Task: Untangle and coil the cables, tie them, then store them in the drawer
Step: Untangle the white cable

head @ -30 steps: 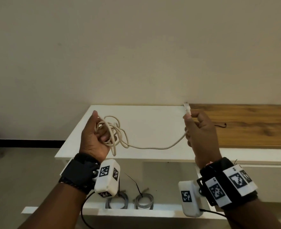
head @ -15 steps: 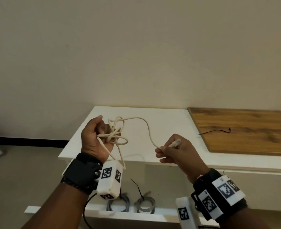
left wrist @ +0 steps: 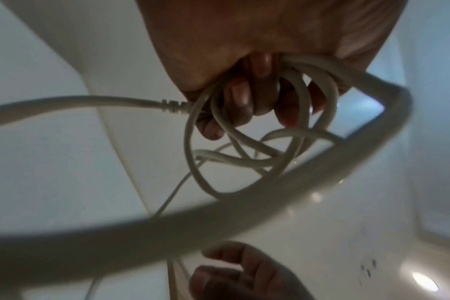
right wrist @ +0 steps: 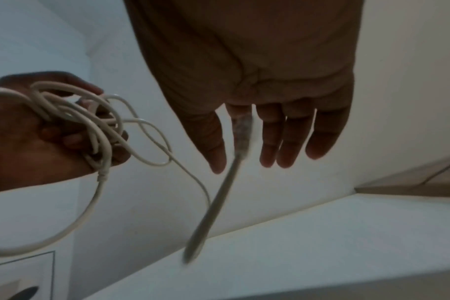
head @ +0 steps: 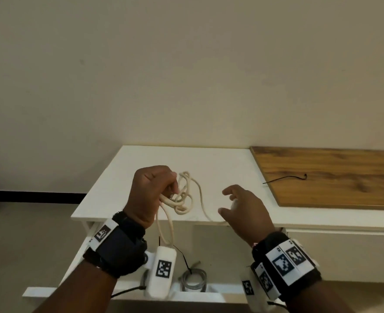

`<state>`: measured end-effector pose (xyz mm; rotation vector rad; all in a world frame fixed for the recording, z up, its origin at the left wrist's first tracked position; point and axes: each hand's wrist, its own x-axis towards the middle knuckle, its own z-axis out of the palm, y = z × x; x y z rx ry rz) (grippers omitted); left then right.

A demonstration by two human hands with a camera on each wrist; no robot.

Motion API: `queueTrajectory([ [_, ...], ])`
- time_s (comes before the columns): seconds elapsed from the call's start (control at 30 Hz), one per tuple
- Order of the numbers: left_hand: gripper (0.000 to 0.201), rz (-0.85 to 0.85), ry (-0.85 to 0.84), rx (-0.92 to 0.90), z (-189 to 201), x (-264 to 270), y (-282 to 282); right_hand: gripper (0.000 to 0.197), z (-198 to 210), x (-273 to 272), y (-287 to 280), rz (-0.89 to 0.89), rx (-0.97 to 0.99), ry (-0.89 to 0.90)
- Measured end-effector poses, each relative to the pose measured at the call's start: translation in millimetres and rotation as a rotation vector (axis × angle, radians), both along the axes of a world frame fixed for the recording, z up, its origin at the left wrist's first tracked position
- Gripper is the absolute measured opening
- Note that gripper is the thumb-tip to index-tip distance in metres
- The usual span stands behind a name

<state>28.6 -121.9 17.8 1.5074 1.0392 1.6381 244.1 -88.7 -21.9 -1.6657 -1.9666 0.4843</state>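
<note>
Low on your left, the open drawer [head: 127, 220] juts out from under the white table [head: 220, 163] – its front rail lies below your left wrist, and a grey coiled cable [head: 194, 281] lies inside it, partly hidden behind the wrist camera. Another coil to its left is mostly covered, so you cannot make out much of it.

Above the table's front-left corner your left hand [head: 151, 195] is raised with its back towards you, fingers curled round a bunch of the cream cable [head: 183, 197]. In the left wrist view the loops cross each other untidily over the fingertips [left wrist: 240, 101], and one plug end [left wrist: 172, 105] sticks out beside them. A long loop hangs from this hand past the table edge, down in front of the open drawer.

From the bunch a strand runs rightward over the bare white top to your right hand [head: 245, 211], which hovers over the table's front edge. Its fingers [right wrist: 319, 138] are spread and nearly straight; the cable's other plug [right wrist: 243, 130] lies against them, blurred, and nothing curls round it.

Further right the wooden board [head: 335, 177] sits on the table against the wall, with a thin black tie [head: 286, 178] lying near its left edge – well apart from both hands.
</note>
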Motion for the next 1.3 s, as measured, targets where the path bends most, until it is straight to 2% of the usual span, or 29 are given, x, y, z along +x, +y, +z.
queueTrajectory([
  [0.07, 0.039, 0.042, 0.206, 0.135, 2.9, 10.2, -7.3, 0.025, 7.3, -3.9, -3.3, -0.017, 0.179, 0.041],
  [0.1, 0.038, 0.051, 0.294, 0.199, 4.2, 15.6, -11.4, 0.017, 13.0, -6.6, -6.5, -0.018, 0.271, 0.124],
  [0.13, 0.037, 0.062, 0.372, 0.259, 5.0, 20.5, -14.9, 0.023, 21.5, -9.1, -11.8, 0.002, 0.319, 0.232],
  [0.17, 0.036, 0.075, 0.443, 0.314, 5.6, 24.5, -17.6, 0.035, 30.3, -10.9, -16.5, 0.043, 0.294, 0.356],
  [0.23, 0.034, 0.109, 0.566, 0.408, 6.5, 30.8, -21.8, 0.05, 51.8, -14.9, -28.3, 0.165, 0.079, 0.522],
  [0.3, 0.032, 0.119, 0.649, 0.49, 8.2, 36.3, -25.7, 0.045, 60.9, -14.5, -32.3, 0.235, -0.059, 0.517],
  [0.37, 0.031, 0.113, 0.674, 0.552, 7.7, 39.6, -27.1, 0.034, 61.5, -12.3, -31.2, 0.242, -0.03, 0.467],
  [0.47, 0.028, 0.226, 0.603, 0.506, 1.4, 44.2, -24.8, 0.027, 57.5, -9.3, -27.2, 0.214, 0.084, 0.485],
  [0.53, 0.005, 0.346, 0.455, 0.365, -4.9, 48.8, -21.2, 0.026, 53.3, -11.2, -26.3, 0.175, 0.159, 0.494],
  [0.57, 0.011, 0.403, 0.359, 0.267, -7.4, 51.3, -18.7, 0.026, 50.7, -13.1, -26.4, 0.16, 0.19, 0.474],
  [0.63, 0.038, 0.463, 0.177, 0.042, -13.2, 54.1, -10.5, 0.025, 43.2, -17.9, -27.1, 0.166, 0.255, 0.426],
  [0.7, 0.041, 0.441, 0.119, -0.249, -14.2, 51.4, -1.6, 0.022, 37.7, -22.3, -28.6, 0.208, 0.308, 0.442],
  [0.77, 0.021, 0.297, 0.062, -0.464, -16.1, 45.7, 5.1, 0.019, 33.8, -25.4, -30.2, 0.26, 0.322, 0.498],
  [0.8, 0.019, 0.218, 0.015, -0.508, -16.9, 43.7, 5.0, 0.019, 32.7, -26.6, -30.8, 0.282, 0.32, 0.52],
  [0.87, 0.027, 0.141, -0.026, -0.482, -16.6, 42.4, 2.9, 0.019, 31.1, -28.6, -30.5, 0.319, 0.296, 0.544],
  [0.93, 0.031, 0.146, -0.016, -0.392, -13.5, 45.3, -1.2, 0.019, 30.0, -29.6, -30.7, 0.334, 0.28, 0.547],
  [1.07, 0.035, 0.31, 0.066, -0.354, -17.0, 46.0, 4.6, 0.017, 29.6, -32.9, -32.1, 0.245, 0.264, 0.524],
  [1.1, 0.035, 0.365, 0.087, -0.365, -19.8, 44.4, 8.3, 0.016, 29.7, -34.3, -31.8, 0.231, 0.205, 0.606],
  [1.17, 0.034, 0.417, 0.056, -0.441, -23.6, 39.9, 17.0, 0.006, 35.2, -36.0, -32.8, 0.255, -0.04, 0.955],
  [1.2, 0.032, 0.419, 0.024, -0.489, -25.3, 37.3, 21.5, 0.013, 38.9, -35.4, -33.3, 0.281, -0.171, 1.085],
  [1.23, 0.031, 0.417, 0.001, -0.526, -26.0, 35.3, 24.2, 0.023, 42.8, -34.1, -34.0, 0.324, -0.271, 1.122],
  [1.3, 0.031, 0.42, 0.013, -0.54, -26.4, 33.5, 24.3, 0.042, 47.4, -29.4, -32.7, 0.386, -0.333, 0.942],
])
